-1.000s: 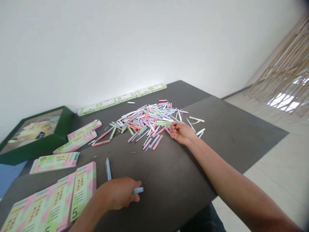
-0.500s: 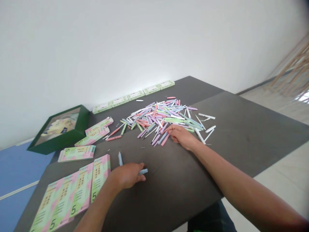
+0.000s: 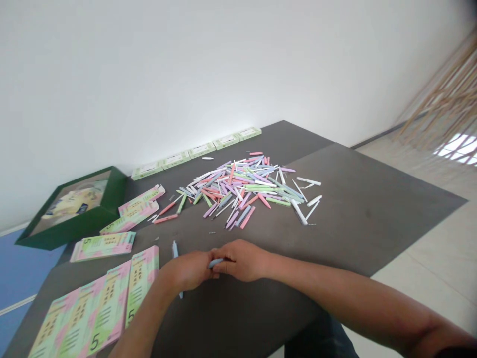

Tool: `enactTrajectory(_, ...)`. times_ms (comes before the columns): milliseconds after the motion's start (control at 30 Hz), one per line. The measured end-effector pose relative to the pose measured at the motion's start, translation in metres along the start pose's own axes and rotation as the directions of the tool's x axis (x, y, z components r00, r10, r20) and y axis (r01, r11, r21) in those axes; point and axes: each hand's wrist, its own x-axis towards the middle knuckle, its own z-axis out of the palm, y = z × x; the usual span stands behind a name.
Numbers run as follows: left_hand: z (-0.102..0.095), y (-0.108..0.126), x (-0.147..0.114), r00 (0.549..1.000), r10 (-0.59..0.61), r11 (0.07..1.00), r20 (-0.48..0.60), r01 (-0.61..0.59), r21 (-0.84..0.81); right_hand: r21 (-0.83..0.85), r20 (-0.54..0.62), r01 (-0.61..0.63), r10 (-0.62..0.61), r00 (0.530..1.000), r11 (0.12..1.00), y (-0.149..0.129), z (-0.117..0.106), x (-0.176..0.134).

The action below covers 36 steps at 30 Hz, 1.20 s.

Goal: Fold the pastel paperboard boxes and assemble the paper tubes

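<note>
My left hand [image 3: 194, 269] and my right hand [image 3: 242, 261] meet above the near part of the table, fingers closed together. Between them shows a grey-blue pen barrel [image 3: 216, 262], which both hands grip; its ends are partly hidden by the fingers. Under my left wrist lies a light-blue pen [image 3: 175, 249], partly covered by the hand. Beyond the hands spreads a heap of pen parts [image 3: 242, 186] in pink, purple, green, white and blue. Thin white refills are mixed into it.
Printed pink-and-green boxes [image 3: 99, 308] lie side by side at the front left, with more flat boxes [image 3: 104, 244] behind. A dark green box [image 3: 70, 231] holding packets stands at the left edge. Light-green boxes [image 3: 175, 159] line the wall. The dark table [image 3: 343, 214] extends right.
My right hand has left the heap and come back toward me to my left hand. Both now hold the blue pen barrel. The view has shifted slightly.
</note>
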Motion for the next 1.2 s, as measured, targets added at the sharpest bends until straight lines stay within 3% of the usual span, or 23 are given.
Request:
enactTrajectory(100,-0.006,-0.01,0.0,1.0,-0.012,1.0,-0.019,0.012,0.012,-0.169,-0.037,-0.033,0.028,0.999,0.985,0.007,-0.002,0.004)
enactTrajectory(267,-0.012,-0.023,-0.007,0.999,-0.038,0.999,-0.025,0.039,0.025,-0.35,-0.176,-0.279,0.23,0.957,0.894,0.02,-0.012,0.014)
enactTrajectory(367,-0.01,-0.024,-0.008,1.0,-0.021,0.999,-0.002,0.021,0.03,-0.384,-0.236,-0.376,0.304,0.923,0.843,0.03,-0.021,0.023)
enactTrajectory(533,-0.005,-0.026,-0.007,1.0,0.019,0.999,0.009,-0.019,0.026,-0.391,-0.291,-0.435,0.339,0.895,0.811,0.04,-0.027,0.035)
enactTrajectory(733,-0.004,-0.023,-0.011,1.0,0.01,0.999,0.023,-0.011,0.047,-0.389,-0.364,-0.521,0.393,0.844,0.759,0.04,-0.034,0.023)
enactTrajectory(833,-0.004,-0.02,-0.013,1.0,0.013,0.999,0.025,-0.014,0.052,-0.384,-0.414,-0.591,0.44,0.797,0.709,0.048,-0.053,0.008)
enactTrajectory(1033,0.001,-0.016,-0.012,1.0,0.003,0.999,0.025,-0.004,0.05,-0.335,-0.526,-0.775,0.576,0.626,0.536,0.078,-0.095,-0.022)
enactTrajectory(1200,0.001,-0.008,-0.013,1.0,-0.012,0.998,0.02,0.011,0.06,-0.33,-0.519,-0.789,0.599,0.61,0.518,0.088,-0.092,-0.017)
